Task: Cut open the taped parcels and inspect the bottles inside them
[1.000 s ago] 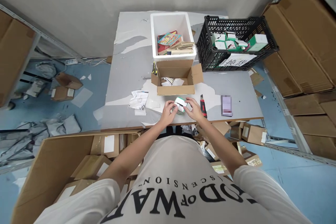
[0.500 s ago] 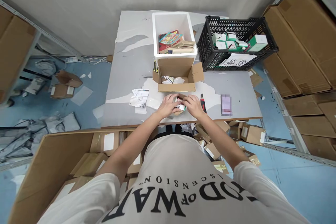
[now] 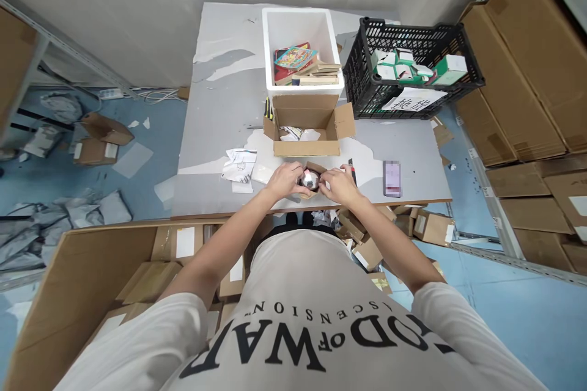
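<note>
A small cardboard box (image 3: 314, 167) sits near the table's front edge, its top open. In it shows a shiny silver, rounded object (image 3: 310, 180), whose kind I cannot make out. My left hand (image 3: 287, 180) grips the box's left side, thumb along the front. From the right, my right hand (image 3: 340, 185) holds the other side with bent fingers close to the silver object. Just behind stands a larger open carton (image 3: 306, 148) with crumpled paper inside. A red and black utility knife (image 3: 351, 167) lies partly hidden behind my right hand.
Crumpled white papers (image 3: 239, 165) lie left and a phone (image 3: 392, 178) right. At the back stand a white foam box (image 3: 270, 67) holding books and a black crate (image 3: 413, 98) with green-white boxes. A big carton (image 3: 107, 244) full of parcels stands front left.
The white and green piece seen between my hands is out of sight, and the silver object now shows in the small box. My hands have spread slightly apart. The view has shifted a little.
</note>
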`<state>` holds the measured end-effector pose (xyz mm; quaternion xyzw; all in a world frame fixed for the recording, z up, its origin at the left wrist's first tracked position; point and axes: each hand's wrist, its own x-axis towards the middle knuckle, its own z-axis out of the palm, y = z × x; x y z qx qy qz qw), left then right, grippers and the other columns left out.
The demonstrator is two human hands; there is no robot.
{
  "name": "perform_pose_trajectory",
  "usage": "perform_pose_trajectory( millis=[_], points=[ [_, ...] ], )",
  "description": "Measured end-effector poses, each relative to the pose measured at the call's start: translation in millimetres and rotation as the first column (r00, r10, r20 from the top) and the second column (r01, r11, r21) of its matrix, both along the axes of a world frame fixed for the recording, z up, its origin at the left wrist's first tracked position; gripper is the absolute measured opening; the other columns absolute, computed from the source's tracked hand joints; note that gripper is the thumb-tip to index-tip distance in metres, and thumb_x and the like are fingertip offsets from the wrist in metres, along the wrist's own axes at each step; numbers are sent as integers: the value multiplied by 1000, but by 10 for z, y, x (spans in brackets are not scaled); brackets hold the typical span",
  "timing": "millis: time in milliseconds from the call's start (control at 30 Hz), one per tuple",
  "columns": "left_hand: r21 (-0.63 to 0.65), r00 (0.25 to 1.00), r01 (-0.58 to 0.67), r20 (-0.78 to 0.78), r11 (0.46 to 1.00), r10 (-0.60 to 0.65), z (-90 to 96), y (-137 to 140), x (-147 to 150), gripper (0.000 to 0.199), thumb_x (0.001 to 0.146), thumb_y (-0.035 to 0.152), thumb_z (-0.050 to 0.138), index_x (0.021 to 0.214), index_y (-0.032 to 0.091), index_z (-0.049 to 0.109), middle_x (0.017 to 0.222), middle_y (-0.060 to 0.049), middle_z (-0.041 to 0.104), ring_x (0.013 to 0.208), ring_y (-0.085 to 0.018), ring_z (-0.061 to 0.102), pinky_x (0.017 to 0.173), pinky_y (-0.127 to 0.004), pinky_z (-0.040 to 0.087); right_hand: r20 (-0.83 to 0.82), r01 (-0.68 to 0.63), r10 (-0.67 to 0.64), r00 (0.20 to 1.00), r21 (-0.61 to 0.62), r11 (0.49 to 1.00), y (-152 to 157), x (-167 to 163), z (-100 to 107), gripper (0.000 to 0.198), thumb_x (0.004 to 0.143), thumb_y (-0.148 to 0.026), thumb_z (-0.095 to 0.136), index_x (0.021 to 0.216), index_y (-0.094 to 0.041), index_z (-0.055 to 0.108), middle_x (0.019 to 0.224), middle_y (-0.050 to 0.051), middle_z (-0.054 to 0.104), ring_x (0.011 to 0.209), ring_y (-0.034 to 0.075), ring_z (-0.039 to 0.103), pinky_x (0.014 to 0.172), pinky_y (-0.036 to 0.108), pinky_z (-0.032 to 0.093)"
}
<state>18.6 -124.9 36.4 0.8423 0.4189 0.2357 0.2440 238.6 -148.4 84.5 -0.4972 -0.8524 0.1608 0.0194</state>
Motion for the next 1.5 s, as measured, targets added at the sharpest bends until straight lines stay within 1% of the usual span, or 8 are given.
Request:
perform_pose_trajectory(
  millis=[200, 400, 700, 867, 1033, 1233, 1333, 1500],
  points=[
    [-33, 992, -22, 123, 999, 26, -107, -63, -96, 63, 48, 67, 80, 81, 21, 53, 116, -13, 63, 111, -27, 61, 94, -37, 50, 1, -76, 76, 997, 34, 997, 20, 76, -73, 30, 95, -24, 42, 112, -21, 66, 122, 10, 67, 107, 25, 51, 89, 42, 23],
    [-181, 939, -266, 174, 947, 297, -392, -179, -58, 74, 34, 56, 89, 87, 23, 50, 98, -5, 69, 83, -21, 67, 79, -35, 53, 17, -1, 0, 1000, 30, 1000, -24, 35, -109, 32, 97, -24, 38, 98, -20, 70, 130, 8, 63, 107, 26, 50, 91, 45, 23],
    [-266, 868, -397, 201, 879, 453, -476, -242, 215, 70, 45, 36, 90, 90, 25, 38, 117, -14, 65, 103, -30, 68, 83, -40, 54, 124, 297, -301, 946, 48, 954, 13, -471, 25, 43, 84, -53, 56, 102, -15, 65, 88, 18, 71, 109, 36, 48, 100, 60, 18],
    [-275, 856, -317, 330, 908, 399, -483, -304, 317, 77, 45, 46, 90, 96, 25, 37, 135, -21, 55, 121, -34, 58, 92, -49, 51, 234, 370, -351, 907, -44, 928, 189, -533, 34, 47, 77, -53, 62, 104, -15, 64, 93, 18, 71, 112, 38, 49, 102, 64, 14],
    [-275, 801, -150, 530, 950, 280, -555, -259, 247, 120, 34, 54, 90, 129, 20, 27, 146, -31, 38, 133, -35, 46, 105, -50, 43, 354, 405, -348, 868, -99, 909, 334, -649, 29, 42, 71, -33, 68, 107, -12, 65, 95, 20, 70, 116, 40, 50, 104, 63, 12],
    [-302, 945, -64, 288, 951, 155, -703, -117, -54, 134, 34, 55, 89, 144, 17, 25, 148, -25, 37, 137, -40, 39, 108, -53, 39, 322, 385, -334, 886, -109, 917, 311, -638, 10, 35, 74, -29, 62, 104, -13, 64, 92, 19, 71, 111, 37, 52, 98, 57, 22],
    [-287, 969, -104, 185, 952, 161, -736, -67, 15, 119, 38, 47, 90, 139, 15, 35, 142, -22, 46, 131, -39, 47, 104, -50, 43, 265, 330, -300, 917, -77, 941, 260, -536, 14, 30, 77, -33, 59, 100, -15, 64, 87, 16, 70, 106, 35, 54, 94, 54, 25],
    [-304, 956, -169, 180, 938, 231, -682, -32, 325, 62, 59, 34, 79, 111, 16, 52, 102, -12, 66, 95, -31, 66, 81, -41, 53, 252, 251, -226, 941, -71, 965, 238, -454, 113, 26, 80, -34, 55, 99, -17, 60, 88, 14, 70, 92, 32, 61, 85, 46, 31]
  ],
)
